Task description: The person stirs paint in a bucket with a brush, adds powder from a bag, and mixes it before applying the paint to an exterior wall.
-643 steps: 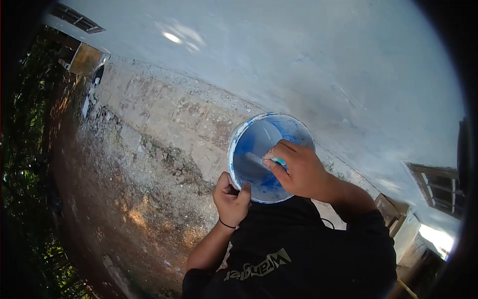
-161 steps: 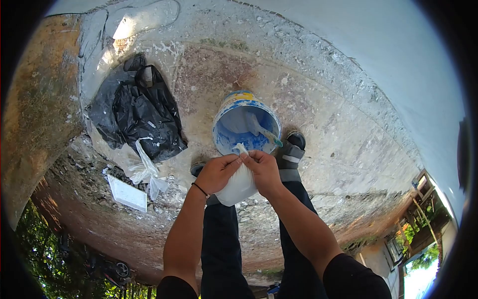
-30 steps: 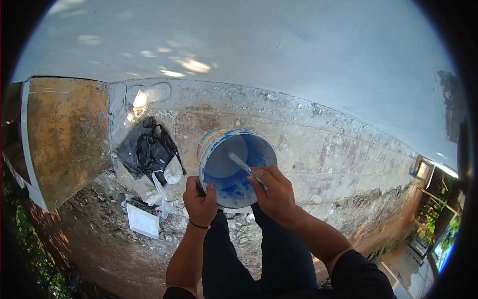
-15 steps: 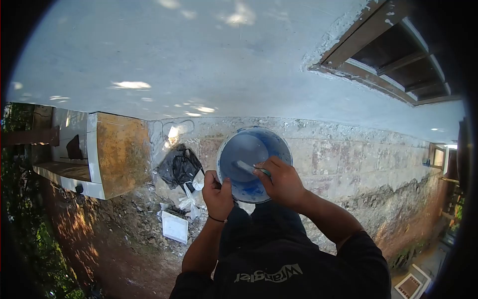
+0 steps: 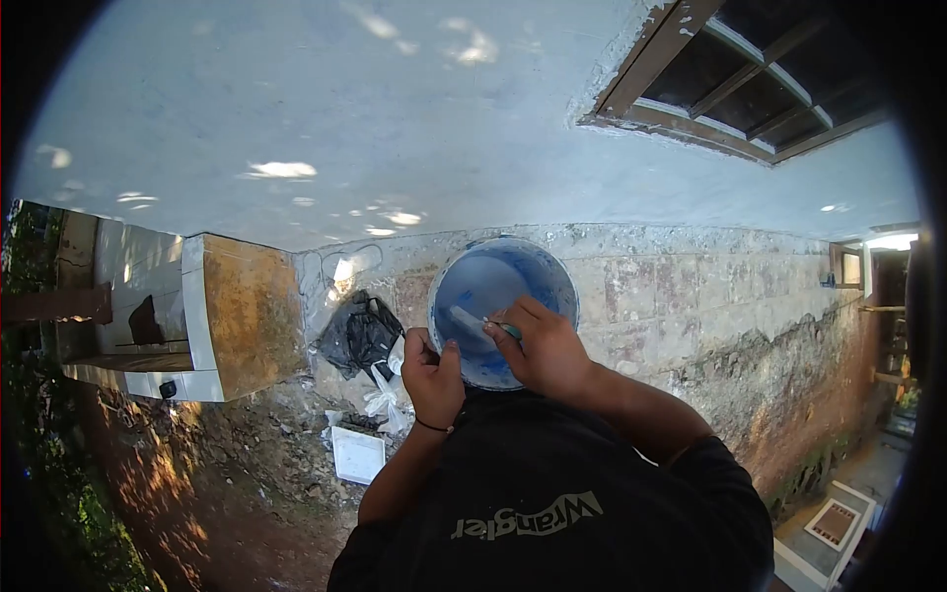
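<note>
Outdoors, beside a pale blue wall (image 5: pixel 326 109) filling the top of the frame, holds a paint-smeared bucket (image 5: pixel 560 286) at the centre, with the left grip (image 5: pixel 436 377) clamped on its lower-left rim and the right grip (image 5: pixel 545 347) closed around a green-handled tool (image 5: pixel 466 322) angled into its mouth. Expect stiff sides, probably some weight from the pale contents (image 5: pixel 488 279), and slickness where wet: best to take the bucket by the rim, the presumably light tool by its handle.

One bucket (image 5: pixel 562 301), one handled tool (image 5: pixel 467 320), one black bag (image 5: pixel 355 333), one white panel (image 5: pixel 358 456), one wristband (image 5: pixel 431 426)
</note>
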